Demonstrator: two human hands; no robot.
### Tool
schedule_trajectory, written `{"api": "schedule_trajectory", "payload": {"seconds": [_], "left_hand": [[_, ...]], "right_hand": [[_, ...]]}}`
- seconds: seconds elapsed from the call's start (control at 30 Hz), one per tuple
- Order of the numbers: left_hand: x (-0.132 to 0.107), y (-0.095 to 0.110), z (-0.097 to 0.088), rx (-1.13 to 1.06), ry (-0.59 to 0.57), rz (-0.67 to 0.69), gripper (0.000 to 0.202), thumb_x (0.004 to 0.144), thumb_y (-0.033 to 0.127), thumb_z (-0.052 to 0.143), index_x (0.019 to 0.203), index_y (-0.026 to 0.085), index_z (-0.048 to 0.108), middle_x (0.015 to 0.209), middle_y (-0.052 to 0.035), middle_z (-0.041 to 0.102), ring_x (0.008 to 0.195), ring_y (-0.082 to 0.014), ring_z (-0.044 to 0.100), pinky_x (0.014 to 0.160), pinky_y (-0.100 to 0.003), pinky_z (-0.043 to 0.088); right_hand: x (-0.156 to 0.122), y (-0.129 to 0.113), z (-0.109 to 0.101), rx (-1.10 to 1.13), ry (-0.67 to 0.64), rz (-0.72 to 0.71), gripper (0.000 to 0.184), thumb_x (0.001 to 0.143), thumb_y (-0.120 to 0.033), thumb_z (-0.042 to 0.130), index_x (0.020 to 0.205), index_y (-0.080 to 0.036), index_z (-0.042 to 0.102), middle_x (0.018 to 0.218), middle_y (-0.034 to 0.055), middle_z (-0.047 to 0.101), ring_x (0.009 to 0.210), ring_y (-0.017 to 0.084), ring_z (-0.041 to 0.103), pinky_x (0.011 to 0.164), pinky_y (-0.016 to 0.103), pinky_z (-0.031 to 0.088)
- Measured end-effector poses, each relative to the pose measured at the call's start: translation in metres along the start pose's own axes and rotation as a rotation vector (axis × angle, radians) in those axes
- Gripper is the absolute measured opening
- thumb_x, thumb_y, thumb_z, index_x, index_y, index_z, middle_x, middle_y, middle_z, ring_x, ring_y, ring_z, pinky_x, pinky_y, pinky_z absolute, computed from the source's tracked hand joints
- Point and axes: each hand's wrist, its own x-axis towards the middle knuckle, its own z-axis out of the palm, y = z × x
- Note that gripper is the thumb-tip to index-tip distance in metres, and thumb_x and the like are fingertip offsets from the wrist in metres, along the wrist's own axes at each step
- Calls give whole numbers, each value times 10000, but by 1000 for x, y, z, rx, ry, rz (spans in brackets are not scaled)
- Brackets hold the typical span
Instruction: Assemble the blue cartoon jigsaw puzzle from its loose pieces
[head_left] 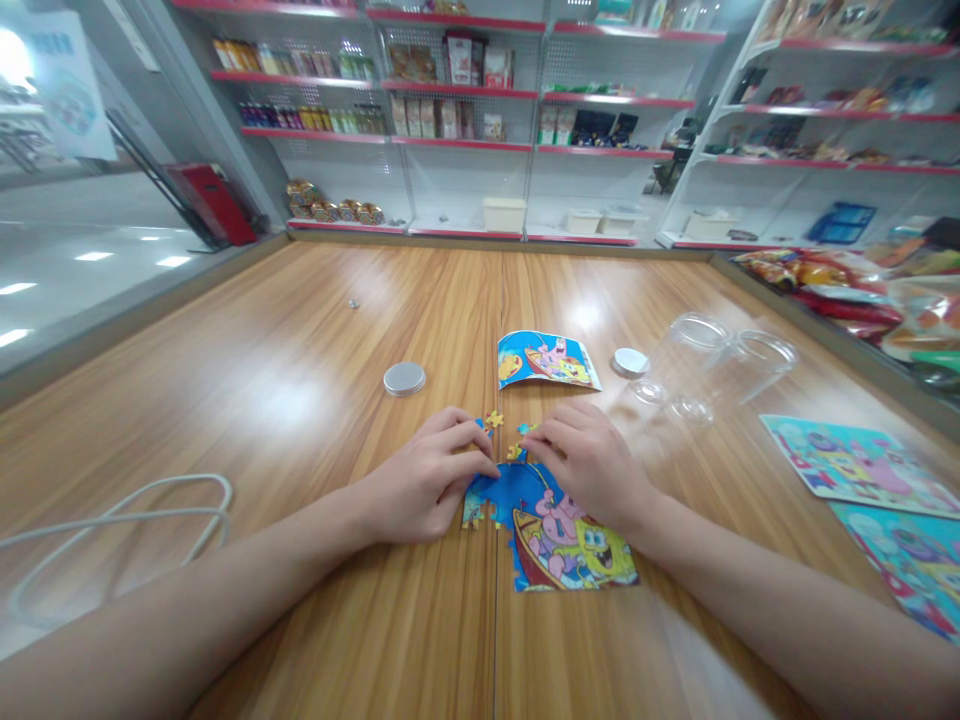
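Steady the puzzle (562,535), at 6 o'clock from the card (551,360), with the left hand (435,475) while the right hand (592,460) squares pieces (494,419) before pressing; whether either grip pinches anything, I cannot tell.

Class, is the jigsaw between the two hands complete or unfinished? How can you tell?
Unfinished: the jigsaw has a jagged, stepped edge at lower left, and a loose yellow piece lies beyond it.
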Motion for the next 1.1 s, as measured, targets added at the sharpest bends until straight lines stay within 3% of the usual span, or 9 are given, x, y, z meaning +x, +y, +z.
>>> {"api": "schedule_trajectory", "payload": {"seconds": [0.1, 0.23, 0.4, 0.57, 0.8, 1.1], "left_hand": [[1, 1, -1, 3, 11, 0, 306, 879, 50, 526, 1097, 195, 685, 1119, -97, 623, 1086, -248, 497, 969, -441, 493], [1, 3, -2, 8, 14, -7, 308, 870, 52, 536, 1090, 202, 690, 1114, -95, 631, 1085, -249, 507, 963, -438, 498], [1, 1, 0, 36, 96, -34, 283, 880, 55, 527, 1059, 200, 691, 1097, -93, 644, 1059, -245, 525, 944, -439, 496], [2, -7, 4, 177, 303, -214, 231, 899, 91, 540, 1054, 183, 684, 1043, -83, 649, 1012, -242, 541, 921, -449, 480], [2, -4, 3, 199, 227, -244, 240, 889, 157, 589, 1110, 192, 674, 1137, -85, 609, 1116, -259, 514, 996, -464, 454], [-1, -14, 9, 361, 277, -433, 306, 904, 339, 643, 1162, 182, 688, 1149, -108, 625, 1147, -315, 487, 1014, -549, 413]], "right_hand": [[-1, 0, 0, 1, -49, 29, 303, 995, -271, 558, 716, -182, 636, 742, 35, 586, 749, 179, 539, 706, 325, 407], [1, -3, -6, 18, 33, 118, 125, 905, -141, 535, 873, -172, 651, 868, 75, 634, 840, 210, 574, 767, 340, 439], [0, -3, -9, -24, -92, 211, 135, 759, -114, 595, 871, -183, 627, 880, 69, 634, 837, 223, 577, 762, 340, 443], [0, -4, -7, -9, -117, 215, 123, 806, -135, 587, 906, -176, 645, 895, 67, 633, 838, 209, 577, 773, 334, 437], [-1, -4, -1, 6, -130, 185, 103, 913, -219, 600, 956, -181, 685, 917, 63, 635, 863, 200, 579, 808, 334, 429], [-1, 0, 3, 7, -110, 187, 176, 991, -214, 521, 877, -172, 649, 873, 54, 621, 833, 184, 571, 765, 310, 416]]}}
